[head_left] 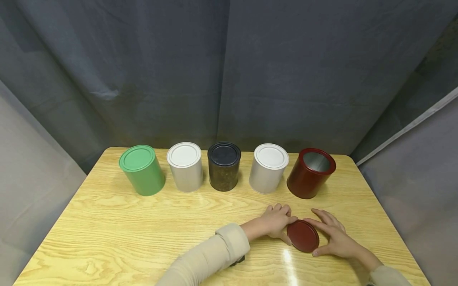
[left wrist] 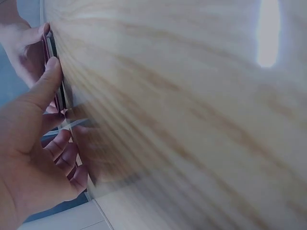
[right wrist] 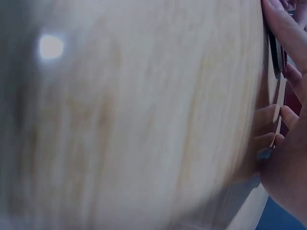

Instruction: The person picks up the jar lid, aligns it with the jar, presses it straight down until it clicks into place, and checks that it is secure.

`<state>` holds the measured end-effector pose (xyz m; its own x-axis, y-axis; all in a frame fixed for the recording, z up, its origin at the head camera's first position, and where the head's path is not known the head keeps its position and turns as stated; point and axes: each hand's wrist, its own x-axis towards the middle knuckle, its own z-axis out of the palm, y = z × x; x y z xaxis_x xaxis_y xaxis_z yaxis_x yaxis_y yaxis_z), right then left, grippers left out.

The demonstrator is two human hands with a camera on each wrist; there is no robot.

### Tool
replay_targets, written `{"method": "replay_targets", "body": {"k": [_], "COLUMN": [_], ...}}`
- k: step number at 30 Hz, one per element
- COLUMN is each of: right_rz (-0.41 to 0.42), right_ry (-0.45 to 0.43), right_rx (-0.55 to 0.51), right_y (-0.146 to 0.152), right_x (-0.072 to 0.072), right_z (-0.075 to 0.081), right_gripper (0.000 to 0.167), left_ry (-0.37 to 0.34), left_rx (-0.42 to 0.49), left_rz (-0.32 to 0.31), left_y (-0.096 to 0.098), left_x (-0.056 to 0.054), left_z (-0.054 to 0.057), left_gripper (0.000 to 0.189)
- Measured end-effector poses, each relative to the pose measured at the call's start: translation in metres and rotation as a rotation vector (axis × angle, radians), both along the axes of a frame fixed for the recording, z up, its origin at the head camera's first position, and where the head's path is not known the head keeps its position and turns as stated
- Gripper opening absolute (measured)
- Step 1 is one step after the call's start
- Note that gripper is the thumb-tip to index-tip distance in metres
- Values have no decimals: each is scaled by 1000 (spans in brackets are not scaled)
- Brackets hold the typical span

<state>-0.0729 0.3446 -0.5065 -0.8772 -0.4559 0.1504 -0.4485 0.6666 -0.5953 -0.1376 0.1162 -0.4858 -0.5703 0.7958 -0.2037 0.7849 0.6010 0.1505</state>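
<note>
A round dark red lid (head_left: 303,236) is between both hands, low over the wooden table at the front right. My left hand (head_left: 275,221) grips its left edge with thumb and forefinger, the other fingers loosely bent. On the opposite edge, my right hand (head_left: 334,238) holds it with thumb and forefinger spread along the rim. In the left wrist view the lid (left wrist: 60,98) appears edge-on, close to the tabletop. Behind the hands stands a dark red can (head_left: 304,180), its top uncovered and its silvery inside visible.
Left of the red can, in a row along the table's far side, stand a white can (head_left: 266,174), a black can (head_left: 224,174), another white can (head_left: 187,174) and a green can (head_left: 146,178), all lidded. Grey curtains (head_left: 222,71) hang behind the wooden table (head_left: 136,234).
</note>
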Motion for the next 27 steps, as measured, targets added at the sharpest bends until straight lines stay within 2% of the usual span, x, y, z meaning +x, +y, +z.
{"method": "replay_targets", "body": {"k": [11, 23, 27], "right_rz": [4, 26, 16], "right_ry": [-4, -37, -51], "right_rx": [-12, -32, -30], "right_y": [3, 3, 2], "right_x": [-2, 0, 1], "right_z": [1, 10, 14], "right_gripper": [80, 81, 83], "left_ry": [-23, -143, -154], "left_rx": [16, 95, 132], "left_rz": [-13, -37, -47], "left_y": [0, -5, -6], "left_x": [-5, -9, -12], "left_z": [-1, 9, 9], "left_gripper": [80, 79, 79]}}
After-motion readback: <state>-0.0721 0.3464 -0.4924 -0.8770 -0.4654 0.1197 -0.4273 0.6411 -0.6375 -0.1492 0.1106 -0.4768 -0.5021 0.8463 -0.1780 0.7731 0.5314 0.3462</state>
